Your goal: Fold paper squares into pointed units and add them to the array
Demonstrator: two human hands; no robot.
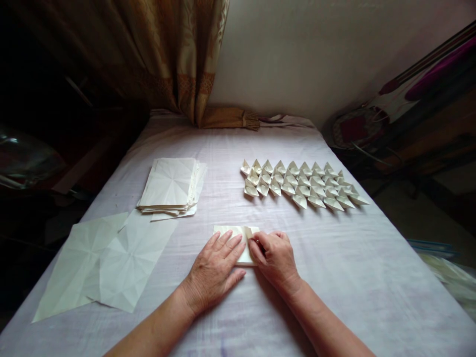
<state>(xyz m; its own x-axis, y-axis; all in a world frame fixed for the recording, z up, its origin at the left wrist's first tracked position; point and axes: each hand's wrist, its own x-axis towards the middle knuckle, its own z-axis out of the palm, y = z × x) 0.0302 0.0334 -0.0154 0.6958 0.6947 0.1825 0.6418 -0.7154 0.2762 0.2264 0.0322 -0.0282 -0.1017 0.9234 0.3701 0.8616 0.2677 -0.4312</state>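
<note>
A folded white paper (243, 257) lies flat near the middle of the cloth, partly covered by both hands. My left hand (215, 265) rests on its left part with fingers stretched out and the thumb apart at its lower edge. At the paper's right side my right hand (275, 258) is closed, its thumb and forefinger pinching a raised flap (250, 233) of the paper. Beyond my left hand stands a stack of creased white sheets (173, 181). Several small folded paper boats (303, 183) stand in close rows beyond my right hand.
Two loose creased sheets (130, 255) overlap on the left side of the pale tablecloth (223, 148). A gold curtain (189, 59) hangs down to the table's far edge, against the wall (290, 59). Dark clutter flanks the table, with a round woven item (357, 126) at right.
</note>
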